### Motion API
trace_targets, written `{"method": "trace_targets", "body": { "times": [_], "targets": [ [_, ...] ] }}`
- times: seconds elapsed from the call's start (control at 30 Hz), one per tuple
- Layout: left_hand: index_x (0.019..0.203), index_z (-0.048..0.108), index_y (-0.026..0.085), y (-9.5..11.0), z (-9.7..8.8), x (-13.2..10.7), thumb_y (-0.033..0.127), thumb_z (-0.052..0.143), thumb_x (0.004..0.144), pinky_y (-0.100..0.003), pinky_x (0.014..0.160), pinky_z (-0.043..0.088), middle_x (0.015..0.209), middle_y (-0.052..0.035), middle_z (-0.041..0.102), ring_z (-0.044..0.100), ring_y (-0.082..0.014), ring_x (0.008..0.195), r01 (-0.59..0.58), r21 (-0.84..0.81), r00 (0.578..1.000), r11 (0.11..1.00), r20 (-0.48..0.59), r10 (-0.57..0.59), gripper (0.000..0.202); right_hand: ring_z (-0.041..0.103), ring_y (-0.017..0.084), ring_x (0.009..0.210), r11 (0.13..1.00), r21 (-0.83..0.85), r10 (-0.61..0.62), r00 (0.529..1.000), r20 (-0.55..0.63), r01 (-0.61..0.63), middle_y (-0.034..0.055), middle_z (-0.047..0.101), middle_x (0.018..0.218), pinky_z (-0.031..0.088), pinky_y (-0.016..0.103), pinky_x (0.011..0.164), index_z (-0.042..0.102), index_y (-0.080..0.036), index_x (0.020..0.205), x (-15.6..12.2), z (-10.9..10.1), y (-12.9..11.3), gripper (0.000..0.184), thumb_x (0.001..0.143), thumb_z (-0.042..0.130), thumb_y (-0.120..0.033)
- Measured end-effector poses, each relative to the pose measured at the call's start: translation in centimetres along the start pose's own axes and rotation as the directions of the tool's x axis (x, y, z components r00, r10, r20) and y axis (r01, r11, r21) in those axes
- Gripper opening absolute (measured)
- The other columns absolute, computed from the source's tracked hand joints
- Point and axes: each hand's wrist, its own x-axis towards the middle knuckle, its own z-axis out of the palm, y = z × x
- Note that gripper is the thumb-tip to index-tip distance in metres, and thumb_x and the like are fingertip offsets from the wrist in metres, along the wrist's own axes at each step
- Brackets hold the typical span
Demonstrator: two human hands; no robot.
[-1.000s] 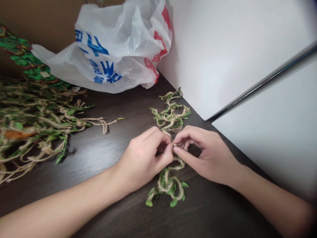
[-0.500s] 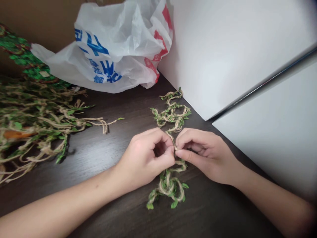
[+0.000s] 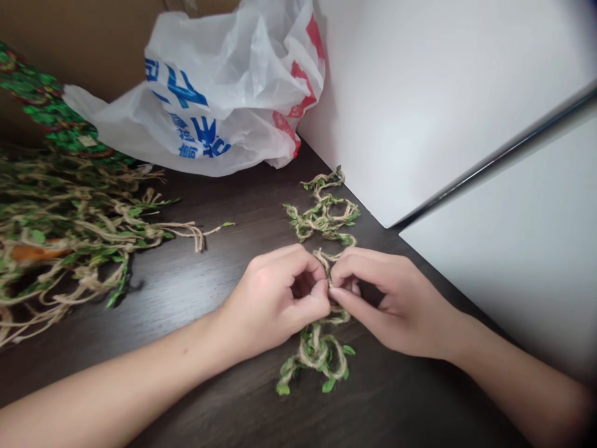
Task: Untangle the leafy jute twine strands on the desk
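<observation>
A leafy jute twine [image 3: 321, 354] lies in loops on the dark tabletop, running from near me toward the white panel. My left hand [image 3: 284, 295] pinches it between thumb and forefinger at its middle. Right against it, my right hand [image 3: 392, 298] is closed in a pinch on the same twine, the fingertips of both hands almost touching. The short bit of twine between the fingertips is mostly hidden. Beyond the hands, more tangled loops [image 3: 326, 214] of this twine rest on the table.
At left, a heap of leafy twine pieces [image 3: 84, 230] with frayed ends covers the tabletop [image 3: 186, 398]. A white plastic bag [image 3: 242, 81] with blue and red print stands behind, beside green shiny garland [image 3: 51, 112]. White panels [image 3: 420, 81] with a dark gap border the right.
My right hand has shifted slightly toward me, its fingers closing tighter by the left fingertips. The twine just beyond the hands has changed its bend. My left hand has barely moved.
</observation>
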Motion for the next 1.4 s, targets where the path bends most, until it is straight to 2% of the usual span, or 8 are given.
{"method": "trace_targets", "body": {
  "times": [0.23, 0.33, 0.5, 0.8, 0.93, 1.1, 1.2, 1.4],
  "targets": [
    [0.074, 0.068, 0.016, -0.2, -0.1, 0.4, 0.006, 0.066, 0.079, -0.021, 0.057, 0.046, 0.068, 0.0024, 0.066, 0.057, -0.0096, 0.06, 0.16, -0.166, 0.987, 0.973, 0.058, -0.153, 0.011, 0.061, 0.017, 0.079, 0.955, 0.296, 0.018, 1.0, 0.004, -0.018, 0.0028, 0.065, 0.086, 0.049, 0.031, 0.072, 0.063, -0.021, 0.088, 0.2, -0.1, 0.9, 0.012, 0.1, 0.065, -0.018],
    [0.074, 0.068, 0.016, -0.3, -0.1, 0.6, 0.007, 0.066, 0.079, -0.021, 0.056, 0.046, 0.067, 0.0025, 0.065, 0.056, -0.0097, 0.06, 0.185, -0.181, 0.982, 0.966, 0.054, -0.179, 0.011, 0.061, 0.016, 0.079, 0.979, 0.205, 0.026, 0.999, -0.034, -0.019, 0.0024, 0.066, 0.087, 0.05, 0.03, 0.072, 0.062, -0.021, 0.09, 0.1, 0.1, 0.7, 0.01, 0.098, 0.066, -0.016],
    [0.074, 0.068, 0.016, -0.2, 0.0, 0.5, 0.005, 0.067, 0.079, -0.021, 0.059, 0.046, 0.068, 0.0027, 0.065, 0.058, -0.0088, 0.061, 0.064, -0.057, 0.998, 0.996, 0.001, -0.064, 0.012, 0.056, 0.013, 0.07, 0.996, -0.084, 0.013, 0.997, -0.072, -0.019, -0.001, 0.061, 0.08, 0.046, 0.027, 0.064, 0.058, -0.022, 0.087, -0.1, 0.4, -0.2, 0.016, 0.09, 0.066, -0.008],
    [0.074, 0.067, 0.017, -0.7, 0.0, 0.4, 0.009, 0.066, 0.077, -0.022, 0.056, 0.045, 0.067, 0.0028, 0.065, 0.056, -0.01, 0.061, 0.255, -0.209, 0.967, 0.944, 0.08, -0.243, 0.008, 0.063, 0.018, 0.082, 0.977, 0.191, -0.094, 0.996, -0.01, 0.094, 0.0054, 0.068, 0.091, 0.052, 0.033, 0.075, 0.063, -0.021, 0.089, 0.3, -0.1, 1.0, 0.013, 0.101, 0.062, -0.016],
    [0.074, 0.067, 0.016, -0.5, -0.1, 0.4, 0.007, 0.067, 0.076, -0.02, 0.057, 0.044, 0.067, 0.0036, 0.064, 0.055, -0.0086, 0.061, 0.19, -0.155, 0.982, 0.969, 0.025, -0.188, 0.009, 0.06, 0.016, 0.078, 0.999, 0.005, -0.042, 0.997, -0.069, 0.042, 0.0025, 0.065, 0.088, 0.049, 0.031, 0.07, 0.061, -0.021, 0.091, 0.2, 0.3, 0.5, 0.011, 0.095, 0.065, -0.012],
    [0.073, 0.068, 0.014, -0.2, -0.1, 0.4, 0.006, 0.067, 0.078, -0.019, 0.06, 0.045, 0.068, 0.0032, 0.065, 0.057, -0.0073, 0.061, 0.066, -0.068, 0.998, 0.995, -0.004, -0.067, 0.01, 0.057, 0.014, 0.076, 0.979, -0.188, -0.094, 0.992, -0.089, 0.076, -0.0002, 0.062, 0.082, 0.046, 0.029, 0.072, 0.058, -0.021, 0.088, -0.1, 0.5, -0.7, 0.014, 0.093, 0.065, -0.009],
    [0.072, 0.067, 0.015, -0.3, -0.1, 0.4, 0.006, 0.067, 0.076, -0.019, 0.059, 0.044, 0.067, 0.0034, 0.064, 0.056, -0.0075, 0.06, 0.097, -0.095, 0.995, 0.991, 0.011, -0.096, 0.01, 0.058, 0.014, 0.078, 0.985, -0.149, -0.099, 0.994, -0.052, 0.09, 0.0011, 0.064, 0.086, 0.048, 0.028, 0.074, 0.06, -0.02, 0.091, -0.2, 0.3, -0.5, 0.012, 0.097, 0.062, -0.009],
    [0.075, 0.067, 0.016, -0.6, -0.1, 0.4, 0.01, 0.066, 0.078, -0.021, 0.056, 0.044, 0.068, 0.0035, 0.064, 0.055, -0.0092, 0.061, 0.275, -0.204, 0.961, 0.939, 0.071, -0.266, 0.007, 0.066, 0.014, 0.084, 0.989, 0.05, -0.139, 0.988, -0.06, 0.142, 0.004, 0.07, 0.092, 0.052, 0.026, 0.077, 0.065, -0.019, 0.092, 0.1, -0.1, 0.9, 0.011, 0.1, 0.063, -0.012]
  ]
}}
